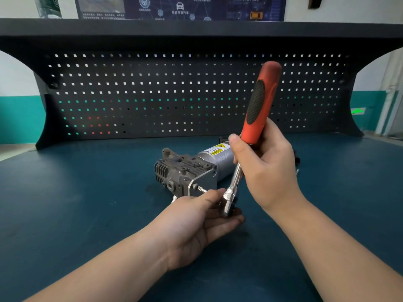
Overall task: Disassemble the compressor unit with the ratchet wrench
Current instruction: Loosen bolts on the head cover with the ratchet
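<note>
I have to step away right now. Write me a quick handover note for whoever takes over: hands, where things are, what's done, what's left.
Right hand: grips the ratchet wrench low on its red handle, handle tilted up and away, head down by the left hand.
Left hand: palm up under the wrench head, fingertips at the bit that meets a bolt on the compressor unit's end plate.
Compressor unit: lies on its side on the blue bench, in one piece.
Done: wrench lined up with the bolt.
Left: loosen that bolt, then any others, then separate the unit. I cannot tell how far the bolt is out.
</note>
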### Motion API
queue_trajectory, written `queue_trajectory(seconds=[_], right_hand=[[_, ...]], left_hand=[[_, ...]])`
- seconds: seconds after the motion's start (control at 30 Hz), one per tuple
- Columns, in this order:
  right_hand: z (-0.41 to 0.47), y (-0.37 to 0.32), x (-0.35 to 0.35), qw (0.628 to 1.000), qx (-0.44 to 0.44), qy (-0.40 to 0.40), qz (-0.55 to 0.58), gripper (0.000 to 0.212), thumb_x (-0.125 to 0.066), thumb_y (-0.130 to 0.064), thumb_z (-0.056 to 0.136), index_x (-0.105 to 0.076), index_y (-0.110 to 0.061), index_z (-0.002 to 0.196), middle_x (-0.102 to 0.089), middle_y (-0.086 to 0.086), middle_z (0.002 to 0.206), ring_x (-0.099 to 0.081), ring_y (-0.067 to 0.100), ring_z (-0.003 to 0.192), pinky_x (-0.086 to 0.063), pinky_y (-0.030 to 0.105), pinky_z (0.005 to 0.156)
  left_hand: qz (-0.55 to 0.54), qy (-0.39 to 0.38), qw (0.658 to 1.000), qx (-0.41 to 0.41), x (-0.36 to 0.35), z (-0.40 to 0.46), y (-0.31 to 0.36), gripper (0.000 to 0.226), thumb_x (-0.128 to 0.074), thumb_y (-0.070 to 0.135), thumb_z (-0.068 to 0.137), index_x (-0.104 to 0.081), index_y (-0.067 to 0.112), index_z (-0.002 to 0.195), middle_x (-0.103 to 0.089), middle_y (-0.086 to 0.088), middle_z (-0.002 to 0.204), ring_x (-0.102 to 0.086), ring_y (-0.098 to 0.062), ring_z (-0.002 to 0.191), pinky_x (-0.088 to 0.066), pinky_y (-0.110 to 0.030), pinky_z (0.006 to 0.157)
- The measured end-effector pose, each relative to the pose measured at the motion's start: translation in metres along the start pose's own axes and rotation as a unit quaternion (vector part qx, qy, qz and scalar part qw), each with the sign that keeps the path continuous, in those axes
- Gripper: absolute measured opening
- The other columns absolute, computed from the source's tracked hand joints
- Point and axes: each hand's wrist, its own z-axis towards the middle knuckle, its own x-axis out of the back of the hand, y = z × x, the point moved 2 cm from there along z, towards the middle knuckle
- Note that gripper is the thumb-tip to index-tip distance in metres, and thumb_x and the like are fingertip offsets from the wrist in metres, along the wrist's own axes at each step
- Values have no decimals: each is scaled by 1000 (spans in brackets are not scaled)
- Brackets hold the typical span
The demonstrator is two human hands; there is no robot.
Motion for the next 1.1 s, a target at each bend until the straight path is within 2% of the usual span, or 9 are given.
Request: queue_trajectory(seconds=[0.1, 0.2, 0.37, 0.5, 0.7, 0.8, 0.9, 0.97, 1.1], right_hand=[[0, 3, -1, 1000, -13, -3, 1, 18, -60, -27, 84, -46, -26, 74, -46, -8, 62, -46, 25, 58, -43, 41, 58], [0, 6, -2, 1000, -18, -4, 3, 18, -60, -25, 85, -46, -26, 73, -46, -12, 62, -44, 11, 58, -42, 35, 58], [1, 10, -1, 1000, -28, 5, 2, 19, -60, -24, 85, -46, -26, 72, -46, -11, 60, -44, 9, 58, -41, 24, 58], [1, 8, -2, 1000, -27, 10, -6, 19, -60, -24, 85, -46, -25, 72, -47, 3, 61, -46, 19, 56, -42, 28, 57], [-5, -8, -7, 998, 31, -49, 12, 17, -65, -28, 86, -50, -22, 82, -47, -3, 67, -47, 15, 58, -45, 32, 56], [-9, -17, -11, 995, 58, -78, 6, 22, -67, -35, 82, -50, -21, 82, -50, 1, 68, -49, 22, 56, -45, 39, 53], [-11, -24, -15, 991, 71, -116, 21, 18, -69, -36, 80, -54, -27, 83, -57, -2, 70, -53, 17, 57, -49, 33, 55], [-12, -26, -17, 989, 68, -127, 20, 17, -70, -37, 79, -57, -29, 85, -59, -4, 71, -55, 17, 57, -50, 34, 57], [-11, -24, -16, 995, 34, -94, 21, 25, -70, -40, 77, -54, -23, 86, -55, 8, 66, -52, 34, 56, -46, 47, 53]], left_hand=[[-2, 6, 1000, -4, 1, 1, 0, 22, -67, 12, 82, -73, -3, 66, -68, -22, 75, -71, -33, 72, -58, -29, 55], [-7, 11, 1000, 1, 1, 2, 0, 22, -67, 11, 82, -73, -3, 66, -68, -23, 76, -71, -33, 71, -57, -29, 53], [-11, 15, 1000, 2, 1, 2, 1, 18, -64, 10, 85, -70, -7, 82, -68, -25, 77, -71, -35, 71, -57, -29, 53], [-14, 13, 1000, 10, 1, 2, 1, 18, -62, 10, 87, -68, -7, 84, -68, -24, 75, -70, -34, 69, -57, -29, 52], [-23, 14, 999, 22, 0, 3, 2, 20, -56, 10, 88, -66, -8, 85, -68, -24, 78, -70, -31, 64, -58, -30, 55], [-34, 6, 999, 18, 0, 4, 1, 23, -54, 12, 89, -63, -8, 95, -69, -23, 84, -70, -28, 69, -58, -30, 58], [-56, -7, 998, 4, 0, 5, 0, 29, -53, 15, 93, -61, -9, 105, -69, -20, 81, -71, -25, 70, -57, -29, 59], [-74, -8, 997, 0, 0, 4, -1, 27, -55, 16, 93, -63, -9, 100, -70, -18, 79, -71, -23, 71, -57, -28, 58], [-111, 7, 993, 25, 3, 4, -3, 32, -70, 10, 77, -67, -13, 98, -64, -22, 100, -68, -30, 92, -57, -27, 56]])
